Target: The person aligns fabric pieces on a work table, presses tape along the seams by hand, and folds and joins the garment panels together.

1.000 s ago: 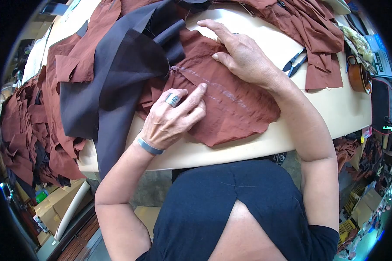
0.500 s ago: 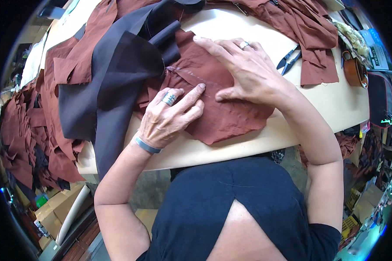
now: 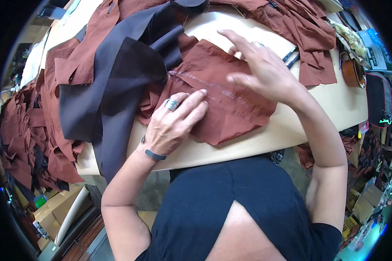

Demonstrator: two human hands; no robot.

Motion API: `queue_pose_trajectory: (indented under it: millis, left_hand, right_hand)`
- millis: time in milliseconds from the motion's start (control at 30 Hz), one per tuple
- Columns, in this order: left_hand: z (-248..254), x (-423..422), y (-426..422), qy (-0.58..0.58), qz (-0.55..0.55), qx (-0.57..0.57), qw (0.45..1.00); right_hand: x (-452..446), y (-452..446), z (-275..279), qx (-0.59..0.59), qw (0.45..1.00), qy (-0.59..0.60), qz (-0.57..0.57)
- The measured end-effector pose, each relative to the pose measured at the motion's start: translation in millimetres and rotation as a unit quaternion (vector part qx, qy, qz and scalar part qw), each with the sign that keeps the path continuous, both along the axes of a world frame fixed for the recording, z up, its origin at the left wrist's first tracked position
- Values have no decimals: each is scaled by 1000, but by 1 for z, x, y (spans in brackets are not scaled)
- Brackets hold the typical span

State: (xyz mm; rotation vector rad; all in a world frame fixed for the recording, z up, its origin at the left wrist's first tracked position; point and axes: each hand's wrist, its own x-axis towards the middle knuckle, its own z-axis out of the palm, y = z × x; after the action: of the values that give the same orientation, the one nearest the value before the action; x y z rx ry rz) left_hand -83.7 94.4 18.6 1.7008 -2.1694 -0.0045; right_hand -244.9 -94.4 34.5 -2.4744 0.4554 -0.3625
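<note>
The left hand lies on the rust-brown panel, index and middle fingers extended and pressing its lower left part, pinching nothing that shows. The right hand is spread wide over the panel's upper right, fingers apart and hold of nothing visible; motion blur hides whether it touches. The panel rests near the front edge of the cream table, a pale streaked line slanting across it. Dark cloth adjoins the panel on the left; beyond that hang brown scraps. To the panel's upper right lie a dark-handled tool, then bunched brown cloth. Farther right of the panel come a brown tape roll and a packet whose light lettering on dark green is too small to read, with a black case below that, bearing a bright green mark.
</note>
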Motion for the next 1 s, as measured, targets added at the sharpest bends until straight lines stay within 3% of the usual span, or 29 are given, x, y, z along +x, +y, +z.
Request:
queue_pose_trajectory:
  millis: [33,167,267,367,567,767,867,1000]
  left_hand:
    - [1,1,0,46,12,-6,999]
    - [-4,12,0,10,39,-29,999]
    - [-7,17,1,-33,37,-16,999]
    - [-8,17,2,-50,32,2,998]
    - [-3,18,0,-85,28,17,996]
    - [-1,17,-5,-125,30,16,992]
    - [-4,16,-3,-125,33,11,992]
    - [2,16,-3,-133,0,16,991]
  right_hand:
    - [15,-4,-6,25,999,-3,-21]
    - [52,-6,-26,36,996,-53,-55]
    - [59,4,-16,24,998,0,-56]
    - [62,2,-34,-14,992,-120,-24]
    - [62,0,-41,-67,988,-140,-6]
    - [61,4,-34,8,996,-87,-29]
    - [63,1,-40,-62,987,-150,-8]
    - [63,0,-42,-67,987,-142,-12]
